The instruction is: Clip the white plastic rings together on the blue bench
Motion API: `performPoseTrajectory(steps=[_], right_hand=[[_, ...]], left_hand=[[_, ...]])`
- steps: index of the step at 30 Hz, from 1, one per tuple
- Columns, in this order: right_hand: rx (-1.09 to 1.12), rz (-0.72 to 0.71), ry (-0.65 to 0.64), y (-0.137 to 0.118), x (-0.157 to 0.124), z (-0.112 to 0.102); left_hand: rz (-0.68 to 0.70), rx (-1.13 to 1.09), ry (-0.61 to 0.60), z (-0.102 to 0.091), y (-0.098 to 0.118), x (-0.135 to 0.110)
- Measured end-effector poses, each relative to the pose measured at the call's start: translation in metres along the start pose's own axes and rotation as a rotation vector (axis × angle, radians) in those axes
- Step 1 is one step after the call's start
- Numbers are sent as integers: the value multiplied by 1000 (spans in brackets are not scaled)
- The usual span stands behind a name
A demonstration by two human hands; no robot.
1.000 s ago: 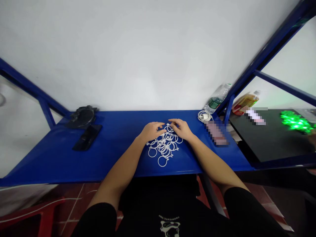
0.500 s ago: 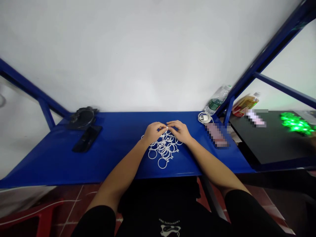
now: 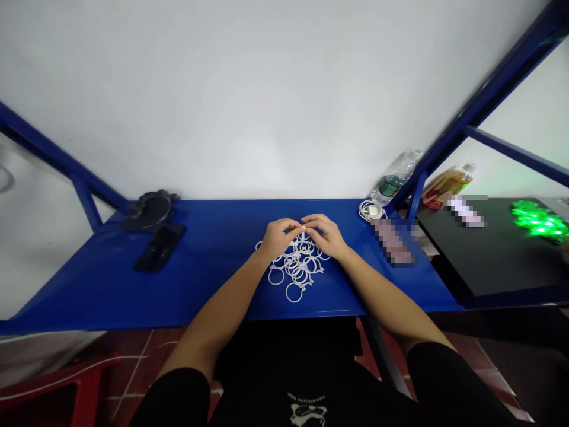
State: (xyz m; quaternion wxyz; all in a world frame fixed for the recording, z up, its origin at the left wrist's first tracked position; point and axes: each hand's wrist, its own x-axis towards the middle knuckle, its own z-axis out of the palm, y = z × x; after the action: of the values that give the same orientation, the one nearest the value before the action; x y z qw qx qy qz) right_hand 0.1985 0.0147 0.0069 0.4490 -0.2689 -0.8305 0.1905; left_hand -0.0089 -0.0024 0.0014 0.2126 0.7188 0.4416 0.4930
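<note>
Several thin white rings (image 3: 297, 267), each with a small clip-like tab, lie in a loose pile on the blue table (image 3: 222, 261). Over the far edge of the pile my left hand (image 3: 280, 238) and my right hand (image 3: 328, 238) meet, fingertips almost touching. Both are closed in a pinch on a small white part, which looks like the tab of one ring. My fingers cover most of that piece. One separate ring (image 3: 294, 301) lies at the near side of the pile, close to the table's front edge.
A dark phone (image 3: 159, 248) and a black round object (image 3: 151, 210) lie at left. On the right are a coiled white cable (image 3: 372, 211), a pixelated pinkish object (image 3: 393, 243) and a water bottle (image 3: 393, 184). Blue frame bars (image 3: 480, 89) rise beside the adjoining black table (image 3: 471, 261).
The view has shifted slightly. My hands stay together over the rings with only small finger movement, and the white part between them shows a little differently.
</note>
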Motion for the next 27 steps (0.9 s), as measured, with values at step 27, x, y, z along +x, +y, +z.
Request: performPoseTrajectory(steps=[27], right_hand=[[-85,42,8,11,-3,7]], left_hand=[[-105,-193,109,7,-11,3]])
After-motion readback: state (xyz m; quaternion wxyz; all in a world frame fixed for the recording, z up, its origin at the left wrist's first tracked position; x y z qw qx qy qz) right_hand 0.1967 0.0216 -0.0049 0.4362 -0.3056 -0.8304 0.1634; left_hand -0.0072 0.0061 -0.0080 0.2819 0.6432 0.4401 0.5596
